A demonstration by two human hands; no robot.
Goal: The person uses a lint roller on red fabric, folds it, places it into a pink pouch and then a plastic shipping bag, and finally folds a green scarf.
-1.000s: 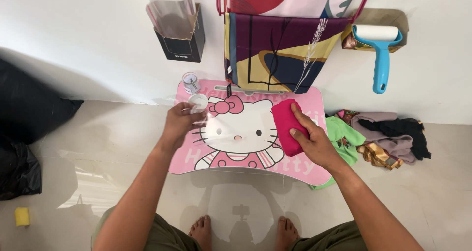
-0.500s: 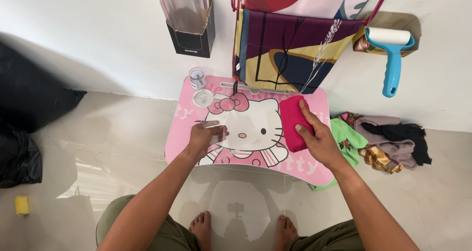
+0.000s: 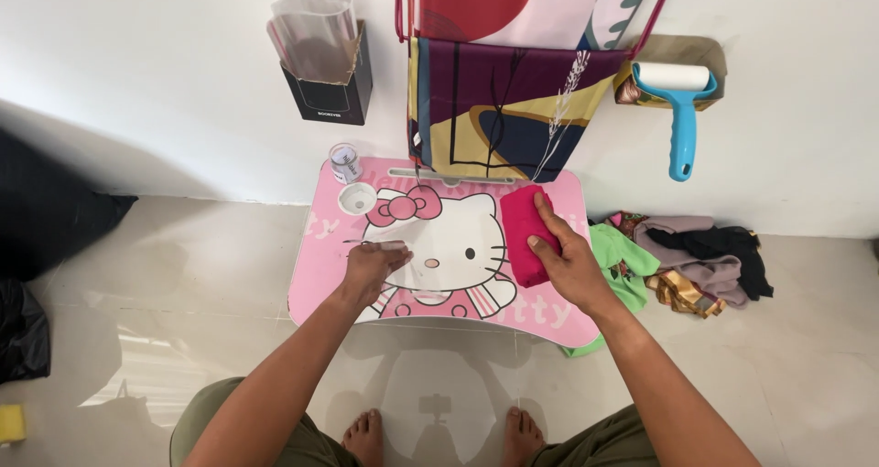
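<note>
A pink lap table printed with a cartoon cat stands on the floor in front of me. My left hand lies on its left half, fingers curled on the edge of a clear plastic sheet that lies flat over the cat's face. On the right half, my right hand holds a folded magenta cloth against the tabletop, thumb along its upper edge. A small roll of clear tape and a small round clear lid sit at the table's back left corner, apart from both hands.
On the wall hang a black box of clear plastic sheets, a patterned fabric and a blue lint roller. A pile of clothes and a green cloth lie right of the table. A black bag sits left.
My left hand has left the small lid at the back left and come down onto the clear sheet at the table's middle. My right hand stays on the magenta cloth.
</note>
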